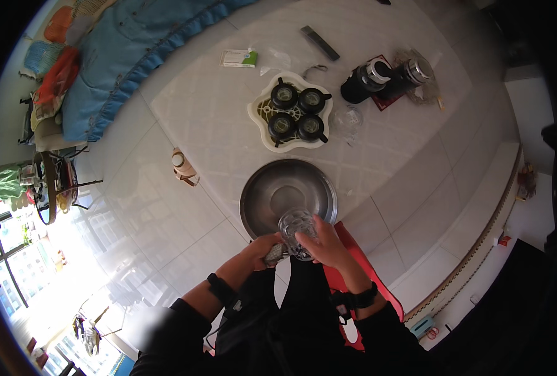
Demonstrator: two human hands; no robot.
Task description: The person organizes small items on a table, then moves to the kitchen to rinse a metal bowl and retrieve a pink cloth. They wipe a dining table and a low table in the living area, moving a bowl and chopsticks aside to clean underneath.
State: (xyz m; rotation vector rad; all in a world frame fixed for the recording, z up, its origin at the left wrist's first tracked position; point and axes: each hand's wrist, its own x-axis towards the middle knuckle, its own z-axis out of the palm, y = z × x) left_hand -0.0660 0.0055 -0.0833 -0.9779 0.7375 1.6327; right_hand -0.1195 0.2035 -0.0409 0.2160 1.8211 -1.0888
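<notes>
My right hand (pixel 324 242) grips a clear patterned glass vessel (pixel 297 225) over the near edge of a round stainless steel basin (pixel 259 188). On the other side of the glass, my left hand (pixel 263 251) holds a greyish cloth or scrubber (pixel 275 254) low beside it. Beyond the basin stands a cream scalloped tray (pixel 256 126) bearing several black-rimmed cups (pixel 284 96) with handles. Another clear glass item (pixel 348 120) rests just right of the tray. Whether the cloth touches the glass cannot be told.
Two dark flasks (pixel 363 82) stand at the table's back right. A grey bar-shaped object (pixel 320 43), a small white and green box (pixel 239 58) and clear plastic (pixel 276 61) lie farther back. A beige bottle (pixel 182 167) is left of the table. A red seat (pixel 370 272) is beside my right arm.
</notes>
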